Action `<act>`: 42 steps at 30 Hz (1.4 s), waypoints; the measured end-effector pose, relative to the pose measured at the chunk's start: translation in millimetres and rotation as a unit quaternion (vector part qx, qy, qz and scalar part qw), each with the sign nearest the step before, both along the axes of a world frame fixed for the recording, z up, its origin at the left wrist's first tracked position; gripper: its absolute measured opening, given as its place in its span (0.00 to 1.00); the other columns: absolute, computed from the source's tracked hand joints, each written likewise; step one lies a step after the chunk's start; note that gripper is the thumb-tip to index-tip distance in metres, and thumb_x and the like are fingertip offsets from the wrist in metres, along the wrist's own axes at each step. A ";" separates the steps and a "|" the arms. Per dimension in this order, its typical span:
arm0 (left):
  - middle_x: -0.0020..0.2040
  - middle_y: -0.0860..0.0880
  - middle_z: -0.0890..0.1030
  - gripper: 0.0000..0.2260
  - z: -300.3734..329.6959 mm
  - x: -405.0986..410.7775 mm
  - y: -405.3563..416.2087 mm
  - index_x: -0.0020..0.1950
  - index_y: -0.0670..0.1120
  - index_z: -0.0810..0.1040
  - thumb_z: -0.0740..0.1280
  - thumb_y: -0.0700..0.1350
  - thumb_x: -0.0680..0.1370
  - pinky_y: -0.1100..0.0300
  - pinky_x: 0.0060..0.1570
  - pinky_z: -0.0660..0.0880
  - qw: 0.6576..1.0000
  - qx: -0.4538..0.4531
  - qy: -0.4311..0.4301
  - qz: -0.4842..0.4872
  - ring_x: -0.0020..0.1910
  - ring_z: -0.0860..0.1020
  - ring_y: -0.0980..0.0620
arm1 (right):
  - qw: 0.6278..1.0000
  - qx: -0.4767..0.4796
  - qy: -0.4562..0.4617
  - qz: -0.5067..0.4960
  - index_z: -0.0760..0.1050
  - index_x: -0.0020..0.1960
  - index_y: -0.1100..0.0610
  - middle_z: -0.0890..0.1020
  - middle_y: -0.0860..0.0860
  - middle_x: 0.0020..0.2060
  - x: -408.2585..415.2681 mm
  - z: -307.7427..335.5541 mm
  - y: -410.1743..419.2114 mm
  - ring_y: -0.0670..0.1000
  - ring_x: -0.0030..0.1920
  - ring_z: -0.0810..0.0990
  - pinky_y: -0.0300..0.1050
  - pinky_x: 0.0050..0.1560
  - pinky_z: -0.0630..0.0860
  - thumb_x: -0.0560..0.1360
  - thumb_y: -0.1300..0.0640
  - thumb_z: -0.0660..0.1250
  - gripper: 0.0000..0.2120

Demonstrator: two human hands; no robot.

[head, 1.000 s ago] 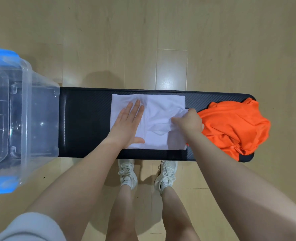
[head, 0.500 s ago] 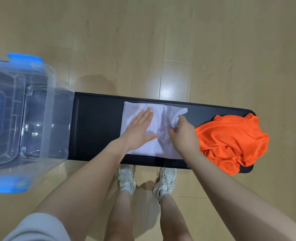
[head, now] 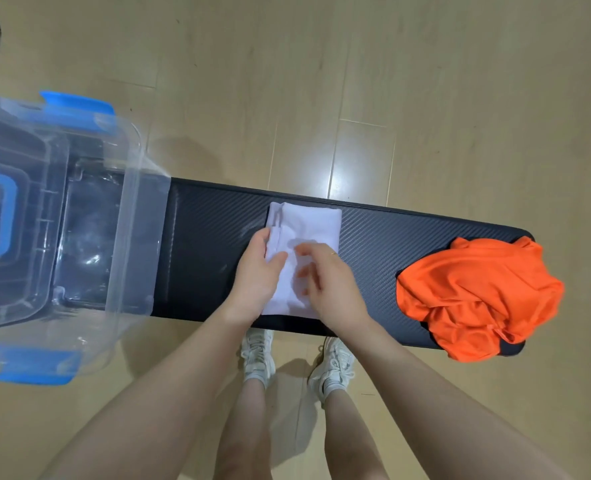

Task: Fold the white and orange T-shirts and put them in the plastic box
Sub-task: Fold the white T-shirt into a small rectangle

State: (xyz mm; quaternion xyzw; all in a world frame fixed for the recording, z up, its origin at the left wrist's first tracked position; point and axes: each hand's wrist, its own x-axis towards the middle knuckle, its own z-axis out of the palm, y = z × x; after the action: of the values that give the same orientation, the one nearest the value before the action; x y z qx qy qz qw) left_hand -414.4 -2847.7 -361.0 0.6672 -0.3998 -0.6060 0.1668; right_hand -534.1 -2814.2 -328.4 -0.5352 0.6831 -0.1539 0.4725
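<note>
Head view: at frame centre, folded white T-shirt (head: 304,237) on a black bench (head: 218,237), narrow and stacked. Left hand (head: 257,275) gripping its left edge, thumb over the cloth, fingers curled beneath. Right hand (head: 328,282) over the shirt's lower right, blurred; fingers apparently loose and spread, grasping nothing. Far right of the bench, orange T-shirt (head: 477,296) in a crumpled heap, spilling over the near edge. Left of frame, clear plastic box (head: 127,202) with blue latches, open, on the bench end. Below, white sneakers (head: 257,355) on wood floor (head: 322,81).
</note>
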 end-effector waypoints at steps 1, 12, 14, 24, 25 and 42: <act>0.57 0.49 0.76 0.16 -1.8 -1.9 -0.4 0.67 0.45 0.68 0.59 0.40 0.78 0.63 0.46 0.71 0.999 -0.015 -0.037 -0.017 0.52 0.74 0.53 | 0.996 -0.042 0.073 0.038 0.72 0.62 0.59 0.75 0.53 0.62 -5.2 -1.6 2.5 0.55 0.54 0.78 0.48 0.51 0.76 0.73 0.58 0.50 0.21; 0.73 0.38 0.63 0.24 -45.8 25.4 25.5 0.74 0.43 0.55 0.54 0.44 0.78 0.51 0.70 0.59 0.846 -0.272 -0.303 -0.345 0.71 0.57 0.44 | 0.914 -0.122 0.303 0.241 0.55 0.73 0.58 0.63 0.57 0.73 -9.3 -66.2 19.6 0.55 0.73 0.53 0.49 0.72 0.44 0.80 0.41 0.41 0.29; 0.68 0.34 0.69 0.24 -61.2 30.4 36.0 0.71 0.38 0.57 0.55 0.41 0.76 0.53 0.68 0.57 0.836 -0.301 -0.306 -0.342 0.68 0.61 0.44 | 0.904 -0.132 0.319 0.251 0.55 0.74 0.57 0.62 0.56 0.74 -7.9 -77.8 13.1 0.54 0.73 0.53 0.51 0.72 0.43 0.79 0.42 0.45 0.29; 0.70 0.31 0.64 0.29 -62.6 21.3 40.0 0.73 0.43 0.56 0.50 0.32 0.72 0.51 0.68 0.59 0.842 -0.355 -0.307 -0.265 0.68 0.61 0.42 | 0.911 -0.143 0.290 0.255 0.54 0.76 0.52 0.60 0.58 0.74 -0.1 -84.4 -62.7 0.58 0.75 0.58 0.56 0.73 0.50 0.78 0.44 0.45 0.28; 0.70 0.30 0.63 0.29 -60.2 20.3 39.1 0.73 0.44 0.58 0.49 0.31 0.71 0.52 0.67 0.60 0.846 -0.354 -0.305 -0.257 0.68 0.62 0.41 | 0.912 -0.141 0.289 0.255 0.54 0.76 0.53 0.60 0.58 0.74 0.6 -83.5 -62.8 0.58 0.75 0.58 0.56 0.73 0.50 0.78 0.45 0.45 0.28; 0.66 0.48 0.71 0.22 -11.7 -7.3 29.7 0.74 0.47 0.58 0.56 0.50 0.80 0.59 0.62 0.67 0.990 -0.010 -0.098 0.099 0.62 0.70 0.51 | 0.991 0.015 0.021 -0.134 0.60 0.73 0.59 0.66 0.58 0.69 -21.8 -57.3 22.0 0.56 0.69 0.63 0.44 0.70 0.58 0.76 0.52 0.59 0.27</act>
State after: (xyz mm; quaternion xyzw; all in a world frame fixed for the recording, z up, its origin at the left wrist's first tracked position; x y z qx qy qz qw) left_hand -421.7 -2818.0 -372.7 0.7583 -0.3518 -0.5139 0.1928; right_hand -555.9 -2792.1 -385.7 -0.4350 0.7604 -0.1944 0.4413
